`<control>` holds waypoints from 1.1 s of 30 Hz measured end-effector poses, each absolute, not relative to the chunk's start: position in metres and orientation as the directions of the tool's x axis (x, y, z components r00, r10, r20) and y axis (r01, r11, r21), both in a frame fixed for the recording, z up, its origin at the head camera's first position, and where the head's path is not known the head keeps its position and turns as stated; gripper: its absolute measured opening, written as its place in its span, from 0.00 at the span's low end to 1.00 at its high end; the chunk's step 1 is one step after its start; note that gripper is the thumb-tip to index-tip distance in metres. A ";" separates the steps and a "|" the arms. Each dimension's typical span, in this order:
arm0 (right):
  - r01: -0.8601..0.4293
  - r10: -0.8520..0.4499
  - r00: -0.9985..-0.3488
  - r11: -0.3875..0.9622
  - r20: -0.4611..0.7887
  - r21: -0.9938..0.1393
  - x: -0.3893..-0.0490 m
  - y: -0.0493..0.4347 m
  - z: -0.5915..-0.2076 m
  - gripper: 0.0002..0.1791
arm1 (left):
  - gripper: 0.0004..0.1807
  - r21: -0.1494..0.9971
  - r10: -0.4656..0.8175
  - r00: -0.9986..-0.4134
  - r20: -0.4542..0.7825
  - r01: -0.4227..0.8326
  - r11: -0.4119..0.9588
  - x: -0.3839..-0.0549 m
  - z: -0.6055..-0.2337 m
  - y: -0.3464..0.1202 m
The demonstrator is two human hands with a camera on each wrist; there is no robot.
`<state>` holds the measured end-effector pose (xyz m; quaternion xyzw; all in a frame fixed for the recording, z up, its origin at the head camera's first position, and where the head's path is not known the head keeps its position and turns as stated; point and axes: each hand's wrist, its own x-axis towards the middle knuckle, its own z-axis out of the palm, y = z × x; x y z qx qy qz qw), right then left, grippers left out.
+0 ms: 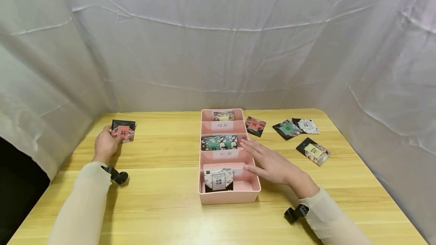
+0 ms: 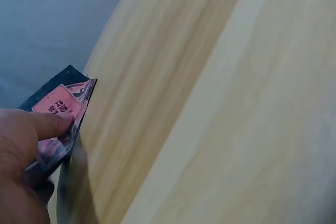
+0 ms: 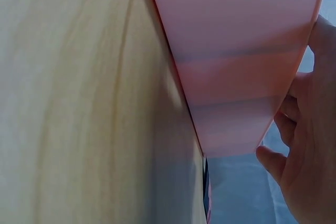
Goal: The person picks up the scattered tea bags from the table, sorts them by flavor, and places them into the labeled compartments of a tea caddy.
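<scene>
At the table's left side, my left hand (image 1: pixel 105 144) pinches a dark tea sachet with a pink label (image 1: pixel 125 131). Its thumb lies across the front of the sachet in the left wrist view, with the fingers behind. A pink divided box (image 1: pixel 228 199) stands mid-table. My right hand (image 1: pixel 275 165) is at the box's right rim, fingers extended and fingertips over the edge. Inside the box, a white-and-black sachet (image 1: pixel 218 180) leans in the front compartment, green-labelled sachets (image 1: pixel 219 143) stand in the middle one, and a yellow-labelled sachet (image 1: pixel 223 116) is in the back one.
Right of the box lie a pink-labelled sachet (image 1: pixel 254 126), a green-labelled sachet (image 1: pixel 287 129), a white sachet (image 1: pixel 307 126) touching it, and a yellow-labelled sachet (image 1: pixel 314 151). Grey-white cloth (image 1: pixel 218 56) hangs behind the wooden table (image 1: pixel 160 184) and along its sides.
</scene>
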<state>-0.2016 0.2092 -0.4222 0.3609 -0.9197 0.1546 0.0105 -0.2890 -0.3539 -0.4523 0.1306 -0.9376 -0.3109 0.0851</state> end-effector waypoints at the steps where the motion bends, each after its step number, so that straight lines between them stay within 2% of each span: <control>1: -0.666 -0.660 -0.740 0.693 0.129 -0.277 -0.202 0.209 -0.422 0.40 | 0.35 0.611 -0.300 -0.950 0.083 -0.190 0.768 -0.288 -0.452 -0.354; 7: -0.655 -0.651 -0.749 0.698 0.126 -0.289 -0.201 0.209 -0.422 0.40 | 0.24 0.630 -0.281 -0.950 0.136 -0.136 0.765 -0.284 -0.449 -0.353; 12: -0.655 -0.652 -0.748 0.697 0.123 -0.293 -0.201 0.208 -0.422 0.40 | 0.22 0.652 -0.245 -0.954 0.175 -0.074 0.754 -0.281 -0.445 -0.353; 19: -0.662 -0.656 -0.743 0.692 0.131 -0.288 -0.201 0.208 -0.423 0.40 | 0.22 0.648 -0.185 -0.955 0.231 0.009 0.762 -0.279 -0.436 -0.349; 33: -0.666 -0.658 -0.740 0.688 0.138 -0.289 -0.202 0.209 -0.424 0.39 | 0.21 0.655 -0.159 -0.952 0.263 0.055 0.754 -0.277 -0.412 -0.340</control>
